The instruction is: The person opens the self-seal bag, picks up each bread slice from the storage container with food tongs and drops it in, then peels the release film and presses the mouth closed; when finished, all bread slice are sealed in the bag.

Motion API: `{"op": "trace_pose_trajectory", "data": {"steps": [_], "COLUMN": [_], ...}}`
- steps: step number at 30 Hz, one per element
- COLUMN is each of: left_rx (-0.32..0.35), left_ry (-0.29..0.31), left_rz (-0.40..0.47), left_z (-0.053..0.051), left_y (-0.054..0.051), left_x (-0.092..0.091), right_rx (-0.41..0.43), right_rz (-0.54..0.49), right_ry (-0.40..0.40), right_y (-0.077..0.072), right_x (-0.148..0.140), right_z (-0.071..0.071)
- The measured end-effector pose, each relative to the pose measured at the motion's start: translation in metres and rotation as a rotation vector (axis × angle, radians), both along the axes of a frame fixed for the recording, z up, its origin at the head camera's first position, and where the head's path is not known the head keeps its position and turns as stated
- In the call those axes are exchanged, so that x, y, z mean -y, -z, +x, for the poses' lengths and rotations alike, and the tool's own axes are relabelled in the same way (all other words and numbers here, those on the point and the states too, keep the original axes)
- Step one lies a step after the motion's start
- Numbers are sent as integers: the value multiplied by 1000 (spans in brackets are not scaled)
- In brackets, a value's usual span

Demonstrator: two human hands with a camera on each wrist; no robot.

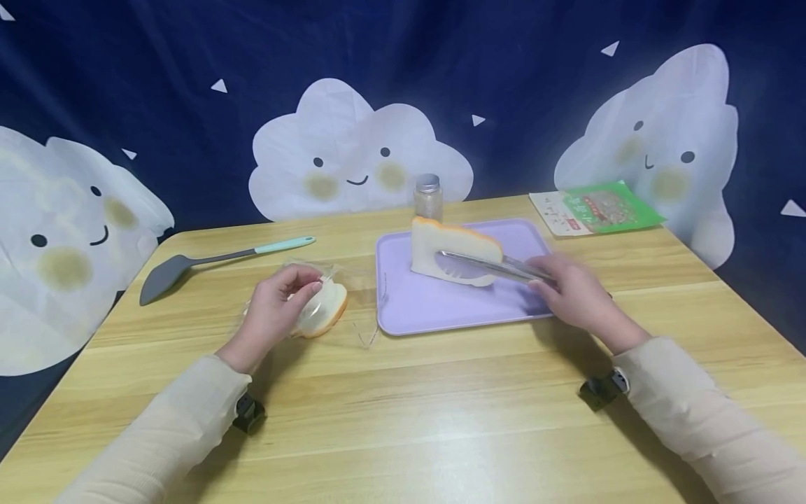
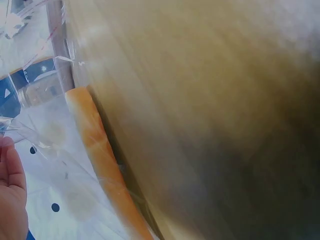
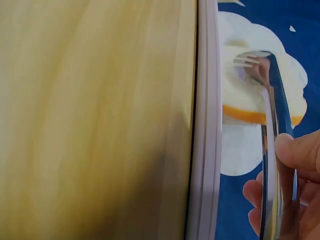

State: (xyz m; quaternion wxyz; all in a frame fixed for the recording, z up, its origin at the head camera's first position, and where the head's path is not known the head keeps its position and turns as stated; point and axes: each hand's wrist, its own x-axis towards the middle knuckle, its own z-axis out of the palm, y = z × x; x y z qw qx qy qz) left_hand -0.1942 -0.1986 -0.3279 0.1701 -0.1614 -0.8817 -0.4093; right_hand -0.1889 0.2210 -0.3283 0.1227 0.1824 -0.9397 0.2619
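Visibly, right grip (image 1: 569, 288) clasping tongs (image 1: 519, 269), left grip (image 1: 280, 301) pinching clear bag (image 1: 326, 297), spatula (image 1: 220, 257) only in head view

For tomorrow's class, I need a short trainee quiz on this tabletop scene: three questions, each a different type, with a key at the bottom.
1. Multiple choice: What do the metal tongs in the right hand grip?
A) the glass jar
B) a bread slice
C) the green packet

2. True or false: The spatula lies on the table, to the left of the purple tray.

3. Fill in the blank: The left hand pinches a clear ____ with bread in it.

Key:
1. B
2. True
3. plastic bag
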Motion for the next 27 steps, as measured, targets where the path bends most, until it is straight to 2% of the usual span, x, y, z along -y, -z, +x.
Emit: {"op": "trace_pose_trajectory", "data": {"steps": [9, 18, 27], "left_rx": [27, 52, 91], "left_ry": [41, 44, 58], "left_rz": [-50, -78, -90], "left_z": [-1, -4, -4], "left_y": [-4, -4, -6], "left_x": [0, -1, 2], "right_rx": [24, 47, 65], "right_rz": [-7, -18, -66], "right_ry": [10, 27, 52], "right_y": [3, 7, 1], "right_x": [6, 6, 7], "right_z": [0, 1, 3]}}
